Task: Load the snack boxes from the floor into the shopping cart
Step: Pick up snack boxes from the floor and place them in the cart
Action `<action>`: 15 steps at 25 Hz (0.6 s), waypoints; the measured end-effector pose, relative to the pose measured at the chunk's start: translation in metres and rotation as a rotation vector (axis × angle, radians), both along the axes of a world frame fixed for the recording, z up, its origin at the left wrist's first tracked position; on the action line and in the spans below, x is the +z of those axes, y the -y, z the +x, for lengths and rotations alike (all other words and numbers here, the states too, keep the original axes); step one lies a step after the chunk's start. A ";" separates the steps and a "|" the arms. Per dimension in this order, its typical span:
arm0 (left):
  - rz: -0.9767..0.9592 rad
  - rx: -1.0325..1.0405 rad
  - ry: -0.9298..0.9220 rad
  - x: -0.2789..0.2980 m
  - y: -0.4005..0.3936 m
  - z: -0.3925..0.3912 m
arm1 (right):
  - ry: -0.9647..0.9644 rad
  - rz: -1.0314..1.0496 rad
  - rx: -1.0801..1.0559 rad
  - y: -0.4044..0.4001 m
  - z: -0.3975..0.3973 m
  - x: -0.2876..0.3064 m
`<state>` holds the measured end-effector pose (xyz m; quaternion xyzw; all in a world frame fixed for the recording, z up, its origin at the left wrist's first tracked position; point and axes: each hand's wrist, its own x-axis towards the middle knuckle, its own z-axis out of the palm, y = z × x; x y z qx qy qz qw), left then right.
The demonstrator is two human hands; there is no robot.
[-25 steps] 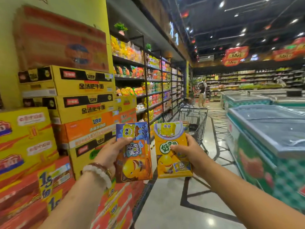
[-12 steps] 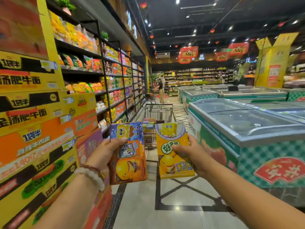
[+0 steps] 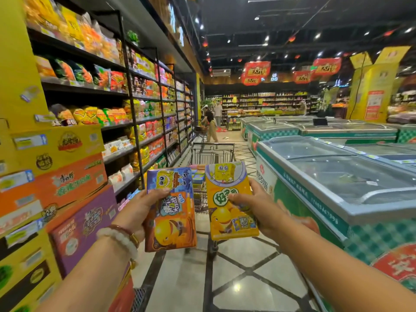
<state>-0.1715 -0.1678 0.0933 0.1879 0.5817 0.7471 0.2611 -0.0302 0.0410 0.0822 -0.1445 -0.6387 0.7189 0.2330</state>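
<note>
Centre of the frame, boxes: two snack boxes are held upright side by side in front of the camera, a purple-and-orange box [image 3: 171, 210] on the left and a yellow box [image 3: 229, 201] on the right, close together but apart, both with a cartoon sponge character on the front.
Cart: the shopping cart [image 3: 212, 154] stands just beyond the boxes in the aisle, partly hidden behind them; its wire basket already holds some colourful packs, though which ones is too small to tell.
Progress: by my reading the load is partly done, since goods lie in the basket; these two boxes are up off the floor but not yet in the cart. Whether more boxes wait on the floor cannot be seen.
Left hand: the left hand [image 3: 137, 212] grips the purple-and-orange box by its left edge, thumb across the front, fingers behind; beaded bracelets sit on the wrist.
Right hand: the right hand [image 3: 258, 206] grips the yellow box by its right edge, thumb pressed on the front near the green logo.
Left of the frame: stacked cartons [image 3: 67, 176] and snack shelves [image 3: 144, 97].
Right of the frame: chest freezers [image 3: 337, 172] with glass lids.
Far aisle: a shopper [image 3: 210, 126] stands beyond the cart.
</note>
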 end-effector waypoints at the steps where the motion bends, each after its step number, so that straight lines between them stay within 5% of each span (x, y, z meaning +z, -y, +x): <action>1: 0.001 0.000 0.007 -0.001 -0.009 -0.015 | 0.008 -0.008 0.001 -0.010 -0.016 -0.002; 15: 0.033 -0.009 0.033 -0.024 -0.132 -0.312 | 0.030 -0.058 -0.053 -0.130 -0.280 -0.020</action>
